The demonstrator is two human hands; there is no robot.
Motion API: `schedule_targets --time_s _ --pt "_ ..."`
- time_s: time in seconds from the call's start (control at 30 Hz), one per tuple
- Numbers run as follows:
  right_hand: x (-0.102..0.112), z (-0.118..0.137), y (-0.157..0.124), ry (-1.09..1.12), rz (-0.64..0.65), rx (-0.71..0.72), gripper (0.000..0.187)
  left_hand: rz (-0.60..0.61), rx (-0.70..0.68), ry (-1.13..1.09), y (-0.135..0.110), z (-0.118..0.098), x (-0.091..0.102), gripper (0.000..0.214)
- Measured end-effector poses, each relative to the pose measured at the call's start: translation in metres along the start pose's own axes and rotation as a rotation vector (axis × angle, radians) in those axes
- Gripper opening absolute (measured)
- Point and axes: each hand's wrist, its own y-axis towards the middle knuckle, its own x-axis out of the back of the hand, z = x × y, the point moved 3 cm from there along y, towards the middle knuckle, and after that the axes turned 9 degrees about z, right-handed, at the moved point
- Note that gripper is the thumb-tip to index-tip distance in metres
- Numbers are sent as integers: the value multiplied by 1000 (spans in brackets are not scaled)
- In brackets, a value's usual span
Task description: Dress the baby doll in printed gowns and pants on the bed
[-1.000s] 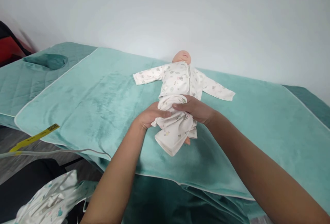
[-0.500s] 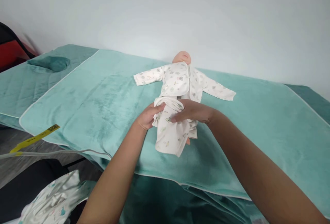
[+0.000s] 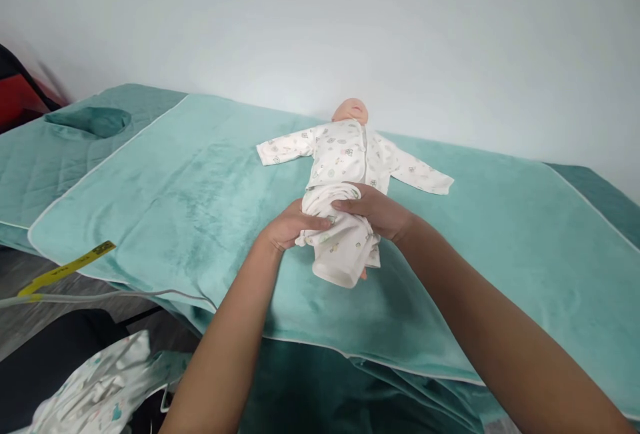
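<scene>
A baby doll [image 3: 351, 110] lies on its back, its head by the wall, dressed in a white printed baby top [image 3: 336, 154] with the sleeves spread out. Over its legs are white printed baby pants [image 3: 340, 257], gathered into folds, one leg hanging towards me. My left hand [image 3: 295, 223] is closed on the left side of the gathered cloth, thumb on top. On the other side my right hand [image 3: 375, 211] grips the folds near the waist of the pants. A bit of the doll's foot shows below the cloth; most of its legs are hidden.
A teal velvety cover [image 3: 200, 174] with white piping lies over the bed against the white wall [image 3: 300, 27]. At the lower left are a grey cable [image 3: 125, 295] with a yellow tag [image 3: 67, 269] and a heap of printed cloth [image 3: 100, 387]. A face hole [image 3: 95, 121] is at the far left.
The pants are bunched up more, and the hanging leg looks shorter. My left thumb has moved across the folds; my right hand has shifted slightly up towards the doll's waist.
</scene>
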Motion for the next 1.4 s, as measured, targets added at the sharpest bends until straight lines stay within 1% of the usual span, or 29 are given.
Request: schedule_targets --time_s 0.07,0.13,0.23,0.3,0.4,0.47,0.57,0.67,0.73,0.8,0.9,1.0,1.1,1.17,1.27,1.4 --pt "-1 2 0 -49 -14 3 51 -4 -17 -25 0 0 0 61" --pt "-2 3 -1 -148 -27 -38 49 -21 -32 -52 0 1 0 58" --pt "-4 4 -3 -326 26 -122 49 -65 -44 -58 0 1 0 58" --pt "-7 4 -3 -388 44 -123 52 -117 -66 -52 0 1 -2 58" --pt "-8 4 -2 -409 -14 -69 49 -240 -117 -71 -4 0 -11 53" --pt "-8 4 -3 -431 -31 -50 44 -330 -154 -111 -11 2 -25 50" --pt "-5 4 -4 -501 -17 -98 41 -476 -216 -167 -27 8 -54 47" --pt "-2 7 -3 -657 3 -161 40 -687 -262 -215 -46 17 -87 43" --pt "-3 10 -1 -781 59 -179 42 -794 -281 -268 -57 24 -108 43" --pt "-6 13 0 -873 121 -195 43 -837 -303 -318 -63 30 -125 46" --pt "-10 13 0 -973 135 -229 39 -850 -331 -366 -69 40 -140 49" --pt "-13 7 1 -1087 116 -232 34 -878 -326 -405 -74 53 -139 51" --pt "-18 1 2 -1262 67 -218 27 -898 -272 -385 -80 65 -128 53" --pt "-22 -2 3 -1410 12 -237 23 -879 -221 -295 -83 68 -118 53" --pt "-29 -4 1 -1563 -35 -283 20 -832 -136 -127 -87 68 -110 48" --pt "-36 -3 -4 -1671 -3 -325 19 -812 -108 1 -92 60 -112 41"
